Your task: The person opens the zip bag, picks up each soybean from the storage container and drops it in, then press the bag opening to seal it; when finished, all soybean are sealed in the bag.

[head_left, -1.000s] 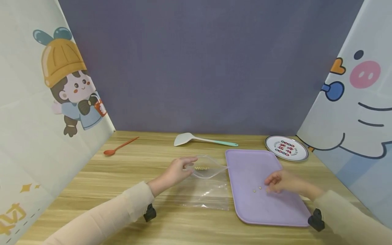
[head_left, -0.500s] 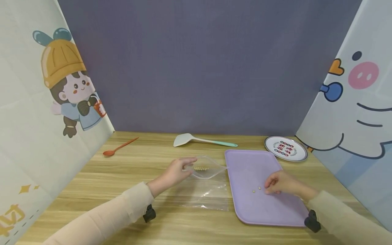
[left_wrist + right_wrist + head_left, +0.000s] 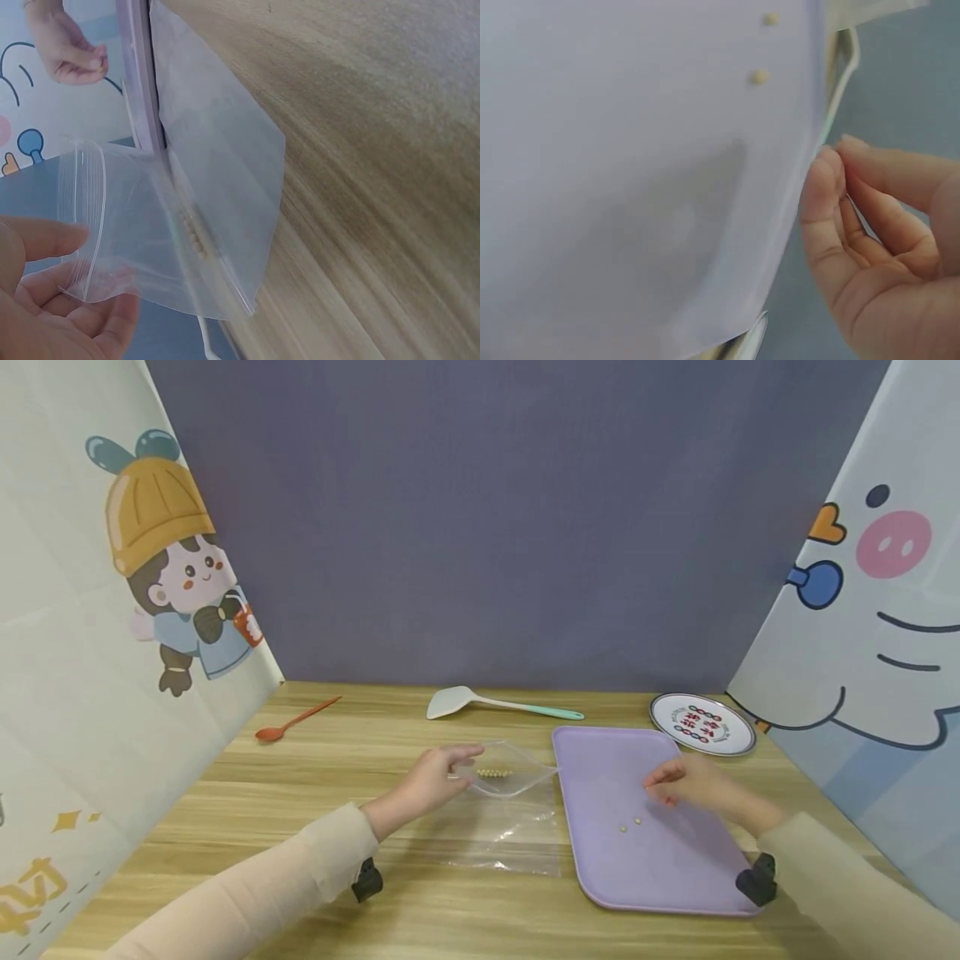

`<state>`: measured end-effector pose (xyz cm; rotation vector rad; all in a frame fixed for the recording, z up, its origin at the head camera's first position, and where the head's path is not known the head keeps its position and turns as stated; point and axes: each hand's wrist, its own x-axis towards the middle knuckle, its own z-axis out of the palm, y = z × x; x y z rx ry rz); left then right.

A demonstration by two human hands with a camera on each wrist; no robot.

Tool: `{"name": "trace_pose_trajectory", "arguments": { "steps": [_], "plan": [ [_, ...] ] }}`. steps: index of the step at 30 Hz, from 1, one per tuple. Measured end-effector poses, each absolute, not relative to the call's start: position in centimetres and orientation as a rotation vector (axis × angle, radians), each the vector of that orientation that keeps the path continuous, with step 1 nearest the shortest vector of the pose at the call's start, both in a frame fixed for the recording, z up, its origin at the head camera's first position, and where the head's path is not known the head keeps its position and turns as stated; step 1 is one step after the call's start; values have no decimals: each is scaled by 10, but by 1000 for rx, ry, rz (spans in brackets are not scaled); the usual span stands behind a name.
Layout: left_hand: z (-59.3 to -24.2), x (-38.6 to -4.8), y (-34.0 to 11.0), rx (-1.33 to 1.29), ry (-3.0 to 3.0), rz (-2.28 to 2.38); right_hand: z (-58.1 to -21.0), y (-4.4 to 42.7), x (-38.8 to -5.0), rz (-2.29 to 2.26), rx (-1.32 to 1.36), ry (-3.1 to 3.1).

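My left hand (image 3: 435, 777) holds one side of a clear zip bag (image 3: 142, 225) at its mouth, thumb and fingers curled about the zip edge. The mouth gapes, and a row of small yellowish beans (image 3: 493, 772) lies inside. Over the purple tray (image 3: 611, 868) my right hand (image 3: 693, 785) is raised, thumb and index fingertips pressed together. A yellowish speck, apparently a bean (image 3: 101, 69), shows between these fingertips in the left wrist view; fingers mostly hide it. Two loose beans, one of them this bean (image 3: 759, 76), lie apart on the tray.
Behind the bag lies a white spatula (image 3: 450, 700) with a mint handle. An orange spoon (image 3: 270, 734) rests at the back left of the wooden table (image 3: 300, 827). A white patterned plate (image 3: 731, 735) sits behind the tray, near the right wall.
My right hand has risen from the tray surface, moving away from the two loose beans, with its fingertips now pinched. The left hand and the bag have stayed in place.
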<state>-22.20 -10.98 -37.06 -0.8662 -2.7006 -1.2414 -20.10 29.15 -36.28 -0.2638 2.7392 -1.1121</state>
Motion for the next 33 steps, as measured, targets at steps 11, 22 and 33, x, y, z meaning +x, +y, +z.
{"name": "trace_pose_trajectory", "arguments": {
  "steps": [11,22,33],
  "plan": [
    [-366,-223,-113,-932,-2698,-1168,-333,249,-215,-1303,-302,2732],
    [-364,-223,-111,-918,-2716,-1202,-323,178,-231,-1481,-536,2579],
    [-363,-224,-110,-952,-2702,-1198,-326,130,-235,-1397,-601,2622]
  ]
}}
